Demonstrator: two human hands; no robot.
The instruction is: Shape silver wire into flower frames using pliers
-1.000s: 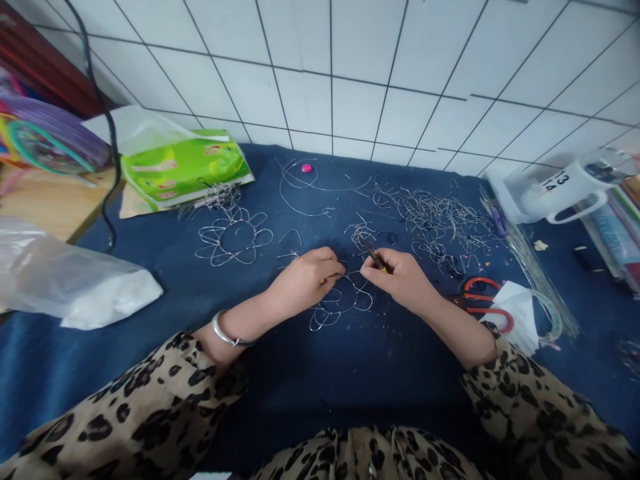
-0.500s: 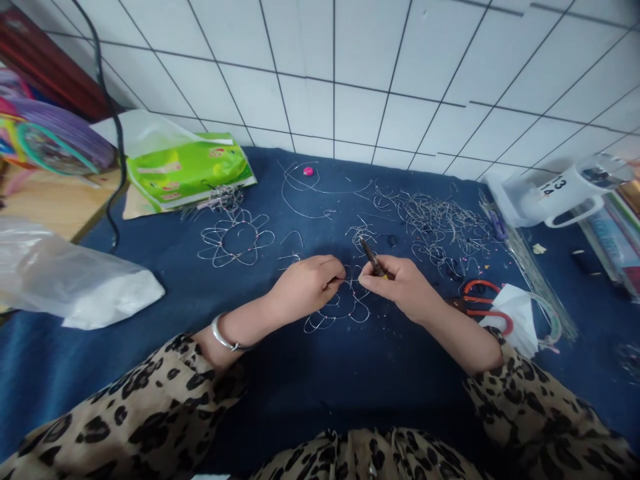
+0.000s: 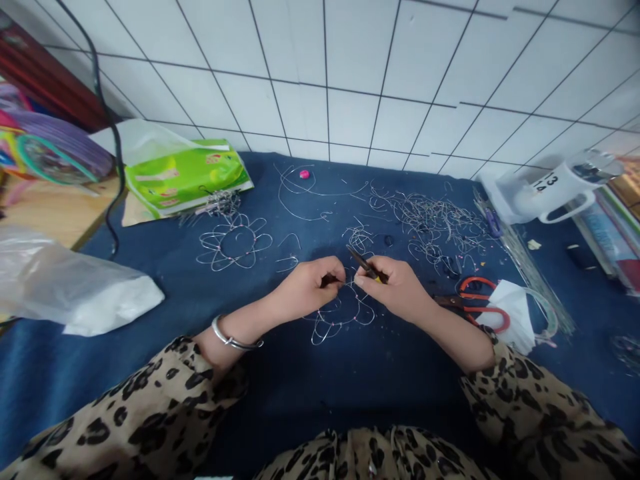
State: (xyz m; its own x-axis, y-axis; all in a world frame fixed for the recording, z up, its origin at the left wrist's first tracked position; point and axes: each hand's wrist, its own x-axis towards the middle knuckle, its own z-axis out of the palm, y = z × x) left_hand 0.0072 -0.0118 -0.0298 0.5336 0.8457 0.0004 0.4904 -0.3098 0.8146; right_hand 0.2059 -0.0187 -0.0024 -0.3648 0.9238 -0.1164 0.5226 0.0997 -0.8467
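Observation:
A flower-shaped wire frame [image 3: 342, 323] with looped petals and small pinkish joints hangs low between my hands. My left hand [image 3: 314, 285], with a silver bangle at its wrist, pinches the upper edge of the frame. In my right hand [image 3: 393, 283] are dark-jawed pliers [image 3: 367, 265], jaws pointing up and left; thumb and forefinger also meet the wire near the frame's top right. Exactly how those fingertips grip the wire is too small to tell. A second wire flower [image 3: 235, 244] lies flat to the left, with short bent wires [image 3: 289, 253] beside my left hand.
Loose wire pieces [image 3: 430, 223] are heaped at back right, near straight wires [image 3: 535, 277]. Red-handled scissors [image 3: 483, 307] lie right of my right hand. A white mug [image 3: 565, 190] stands far right. At left are a green tissue pack [image 3: 185, 177] and a plastic bag [image 3: 85, 287].
The pliers' jaws have tilted further to the left, closer to my left hand. The wire frame has turned a little and its lower petals have shifted slightly down and right.

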